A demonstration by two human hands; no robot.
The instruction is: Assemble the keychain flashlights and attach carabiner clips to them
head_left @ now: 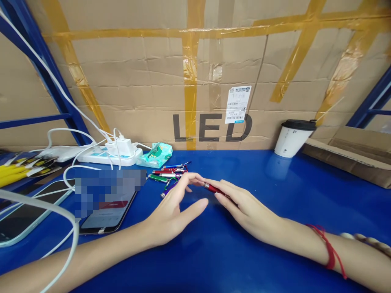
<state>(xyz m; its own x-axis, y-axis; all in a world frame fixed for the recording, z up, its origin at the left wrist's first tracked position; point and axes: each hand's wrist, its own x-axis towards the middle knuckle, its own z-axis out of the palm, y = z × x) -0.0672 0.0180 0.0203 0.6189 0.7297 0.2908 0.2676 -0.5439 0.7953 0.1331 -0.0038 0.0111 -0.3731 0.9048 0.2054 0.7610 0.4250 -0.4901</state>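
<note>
My right hand [246, 203] grips a small red metal penlight [213, 188] between thumb and fingers, its silver end pointing left. My left hand [174, 209] is open, thumb spread from the curved fingers, and its fingertips reach the silver end of the penlight; whether they touch it I cannot tell. Just behind the left hand lies a loose group of similar penlights with small clips, among them a green one [159, 178], a blue one [174, 166] and a purple one partly hidden by that hand.
Two phones, one with a lit screen [106, 213], lie at left under white cables. Behind them are a white power strip [100, 156] with chargers and a green tissue pack [157, 155]. A lidded paper cup [291, 140] and a cardboard tray [345, 160] stand back right.
</note>
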